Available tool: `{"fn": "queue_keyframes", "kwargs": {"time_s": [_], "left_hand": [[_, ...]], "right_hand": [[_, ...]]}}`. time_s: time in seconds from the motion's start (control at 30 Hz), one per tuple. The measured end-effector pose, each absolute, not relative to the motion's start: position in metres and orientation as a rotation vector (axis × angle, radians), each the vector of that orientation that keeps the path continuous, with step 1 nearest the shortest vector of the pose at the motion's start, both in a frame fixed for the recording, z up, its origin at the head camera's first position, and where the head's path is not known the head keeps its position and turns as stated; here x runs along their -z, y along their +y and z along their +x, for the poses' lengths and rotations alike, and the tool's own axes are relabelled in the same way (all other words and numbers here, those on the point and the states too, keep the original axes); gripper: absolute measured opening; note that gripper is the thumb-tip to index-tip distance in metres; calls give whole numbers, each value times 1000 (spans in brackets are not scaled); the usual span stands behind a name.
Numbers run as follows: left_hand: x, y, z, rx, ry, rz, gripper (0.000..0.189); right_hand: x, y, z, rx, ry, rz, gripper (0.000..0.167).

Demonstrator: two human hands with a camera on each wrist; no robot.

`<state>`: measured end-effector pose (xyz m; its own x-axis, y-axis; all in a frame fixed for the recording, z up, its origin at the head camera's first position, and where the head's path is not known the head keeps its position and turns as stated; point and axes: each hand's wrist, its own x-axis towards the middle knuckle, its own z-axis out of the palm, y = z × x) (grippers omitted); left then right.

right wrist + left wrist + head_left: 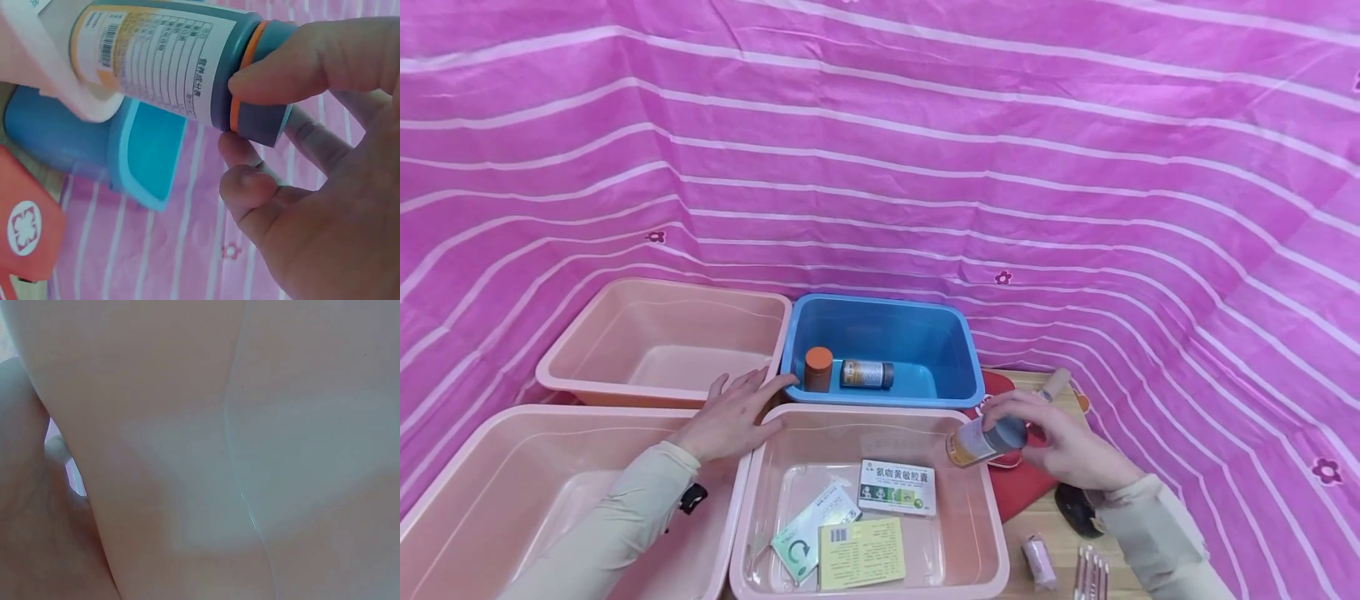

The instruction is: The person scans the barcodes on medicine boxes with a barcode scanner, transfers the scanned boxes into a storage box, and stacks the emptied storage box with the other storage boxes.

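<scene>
My right hand (pixel 1071 446) grips a dark bottle (pixel 972 442) by its cap end, tilted over the right wall of the near pink bin (pixel 1002 546). Its white and yellow label with a barcode shows in the right wrist view. Fingers of my left hand (pixel 730 419) are spread over the rims where the bins meet, holding nothing. Inside the near pink bin lie a white medicine box (pixel 897 477), a green-and-white box (pixel 805 542) and a yellow box (pixel 861 554). The blue bin (pixel 883 403) holds an orange-capped bottle (pixel 817 369) and a bottle on its side (pixel 865 373).
Two more pink bins stand left, one far (pixel 640 385) and one near (pixel 512 417). Right of the bins, a red pouch (pixel 1030 492), a black rounded object (pixel 1075 510) and a pink wrapped roll (pixel 1039 561) lie on the wooden table. Striped pink cloth (pixel 880 167) hangs behind.
</scene>
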<state>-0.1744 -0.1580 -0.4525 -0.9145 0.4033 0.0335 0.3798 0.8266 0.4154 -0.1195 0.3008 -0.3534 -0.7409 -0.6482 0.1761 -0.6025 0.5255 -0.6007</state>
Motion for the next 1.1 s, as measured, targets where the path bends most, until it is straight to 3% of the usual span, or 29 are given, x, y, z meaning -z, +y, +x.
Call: {"fn": "queue_keyframes", "kwargs": {"time_s": [0.37, 0.57, 1.1], "left_hand": [[452, -159, -175, -676, 2934, 628, 66], [453, -158, -175, -674, 2929, 627, 66], [453, -158, -178, -674, 2920, 633, 68]], "right_hand": [[347, 350, -91, 1050, 2798, -1006, 73], [365, 373, -87, 957, 2906, -1050, 73], [413, 426, -77, 555, 3151, -817, 69]]}}
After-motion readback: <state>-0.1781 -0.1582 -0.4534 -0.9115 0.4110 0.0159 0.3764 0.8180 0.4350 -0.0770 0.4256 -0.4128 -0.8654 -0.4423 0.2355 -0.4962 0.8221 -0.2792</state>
